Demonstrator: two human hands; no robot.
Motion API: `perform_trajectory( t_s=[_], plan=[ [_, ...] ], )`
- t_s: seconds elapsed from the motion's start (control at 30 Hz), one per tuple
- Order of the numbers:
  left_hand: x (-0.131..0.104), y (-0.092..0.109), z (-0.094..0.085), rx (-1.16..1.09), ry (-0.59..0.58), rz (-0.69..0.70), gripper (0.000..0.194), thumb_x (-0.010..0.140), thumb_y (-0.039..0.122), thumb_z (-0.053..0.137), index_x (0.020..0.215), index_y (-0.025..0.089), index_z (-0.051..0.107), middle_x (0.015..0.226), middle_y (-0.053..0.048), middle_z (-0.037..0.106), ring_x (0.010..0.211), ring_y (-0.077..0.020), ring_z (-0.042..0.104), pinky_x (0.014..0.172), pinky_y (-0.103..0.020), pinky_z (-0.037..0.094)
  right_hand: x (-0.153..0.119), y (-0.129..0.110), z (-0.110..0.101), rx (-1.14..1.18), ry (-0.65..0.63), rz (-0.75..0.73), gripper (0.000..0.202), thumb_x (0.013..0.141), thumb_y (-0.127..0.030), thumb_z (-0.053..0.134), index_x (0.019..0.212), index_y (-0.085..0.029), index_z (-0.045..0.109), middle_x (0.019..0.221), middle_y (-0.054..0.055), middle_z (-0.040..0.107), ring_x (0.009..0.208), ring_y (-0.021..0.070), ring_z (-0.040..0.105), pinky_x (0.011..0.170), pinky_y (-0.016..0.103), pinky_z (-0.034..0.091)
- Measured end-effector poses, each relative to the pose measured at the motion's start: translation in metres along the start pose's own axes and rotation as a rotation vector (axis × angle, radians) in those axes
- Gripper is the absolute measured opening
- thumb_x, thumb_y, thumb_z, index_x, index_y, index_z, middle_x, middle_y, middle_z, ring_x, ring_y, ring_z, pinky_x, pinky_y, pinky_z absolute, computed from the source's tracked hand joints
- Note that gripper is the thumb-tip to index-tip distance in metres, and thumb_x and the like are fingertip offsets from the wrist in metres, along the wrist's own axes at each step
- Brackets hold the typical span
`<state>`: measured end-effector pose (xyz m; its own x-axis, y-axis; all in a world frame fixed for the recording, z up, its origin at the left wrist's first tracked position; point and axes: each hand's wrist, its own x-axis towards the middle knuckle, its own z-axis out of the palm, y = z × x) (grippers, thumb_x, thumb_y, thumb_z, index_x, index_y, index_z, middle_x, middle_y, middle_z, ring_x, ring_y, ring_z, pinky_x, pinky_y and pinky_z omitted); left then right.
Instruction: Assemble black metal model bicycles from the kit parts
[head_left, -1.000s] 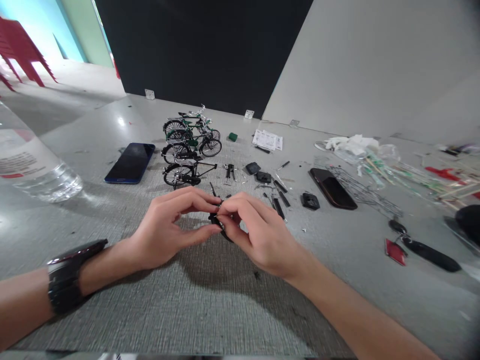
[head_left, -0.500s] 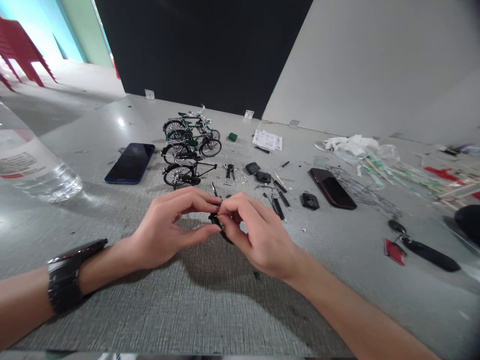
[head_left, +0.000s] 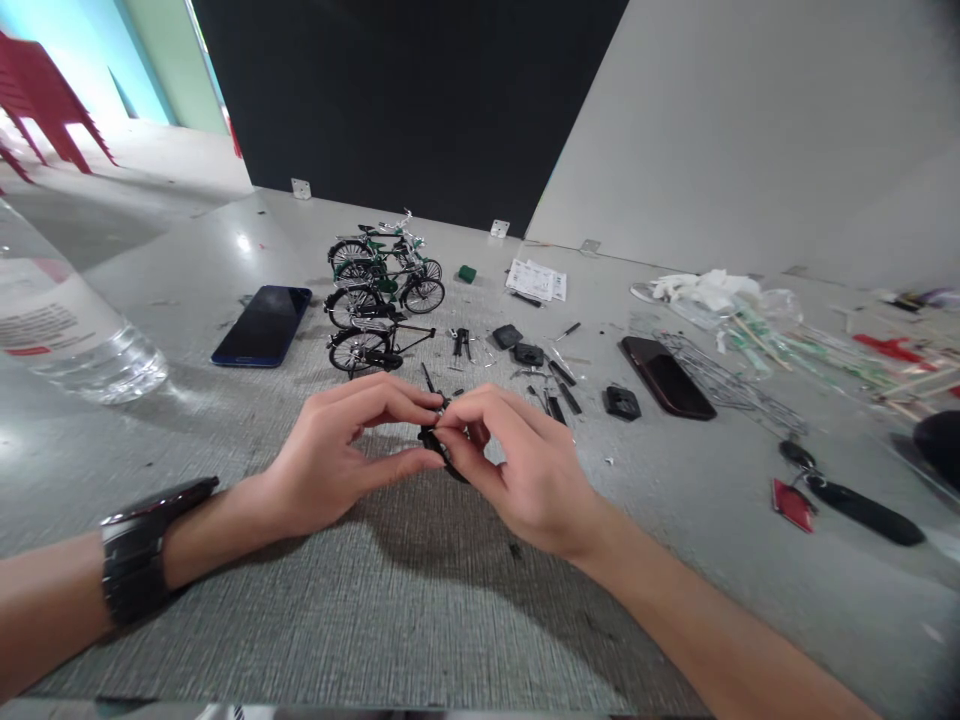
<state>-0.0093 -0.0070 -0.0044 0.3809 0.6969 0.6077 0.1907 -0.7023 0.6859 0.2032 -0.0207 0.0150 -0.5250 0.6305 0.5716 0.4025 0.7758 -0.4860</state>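
Between my fingertips is a small black model bicycle wheel [head_left: 452,470], mostly covered by the fingers. My left hand [head_left: 341,455] grips its left side with thumb and fingers. On its other side my right hand [head_left: 510,455] pinches it, thumb against fingers. Just beyond my hands stands a part-built model bicycle [head_left: 375,347] with a rear wheel and no front wheel. Behind it are several finished miniature bicycles [head_left: 386,265] in black and green. Small black parts [head_left: 460,343] lie to the right of them.
Toward the left are a blue phone [head_left: 262,326] and a clear water bottle [head_left: 75,320]. To the right lie black plastic blocks [head_left: 622,402], another phone [head_left: 667,377], keys [head_left: 855,507], wire pieces and plastic wrapping [head_left: 712,292]. Printed sheets [head_left: 536,280] rest near the back panel.
Both hands keep nearly the same grip on the wheel. The whole view has shifted very slightly; nothing on the table has visibly moved.
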Motion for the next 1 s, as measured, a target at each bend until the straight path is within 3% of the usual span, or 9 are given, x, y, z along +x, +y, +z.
perform_trajectory(
  t_s=[0.47,0.73,1.0],
  plan=[
    [-0.0004,-0.001,0.0007,0.037,0.049,-0.015,0.022,0.085,0.031,0.081,0.103,0.023,0.07,0.106,-0.008,0.076,0.099,-0.0237,0.073,0.086,-0.04,0.063,0.0049,0.0057,-0.007,-0.076,0.026,-0.083,0.009,0.099,-0.016,0.06,0.106,-0.02,0.066,0.1,0.006,0.069,0.092,0.0169,0.066,0.08,0.033,0.055],
    [-0.0001,0.0019,-0.0003,0.125,0.019,0.059,0.017,0.085,0.029,0.081,0.098,0.022,0.072,0.108,-0.007,0.078,0.097,-0.0229,0.075,0.084,-0.037,0.062,0.0054,-0.0015,-0.0066,-0.229,-0.053,-0.081,0.009,0.102,-0.016,0.052,0.1,-0.018,0.061,0.096,0.008,0.067,0.084,0.0172,0.063,0.071,0.032,0.053],
    [0.0006,0.0014,-0.0016,0.072,-0.008,0.049,0.018,0.084,0.021,0.082,0.099,0.022,0.071,0.109,-0.007,0.077,0.097,-0.0217,0.073,0.086,-0.036,0.062,0.0044,-0.0022,-0.0067,-0.214,-0.062,-0.072,0.009,0.103,-0.015,0.049,0.1,-0.018,0.056,0.096,0.008,0.064,0.083,0.0162,0.06,0.068,0.029,0.05]
  ],
)
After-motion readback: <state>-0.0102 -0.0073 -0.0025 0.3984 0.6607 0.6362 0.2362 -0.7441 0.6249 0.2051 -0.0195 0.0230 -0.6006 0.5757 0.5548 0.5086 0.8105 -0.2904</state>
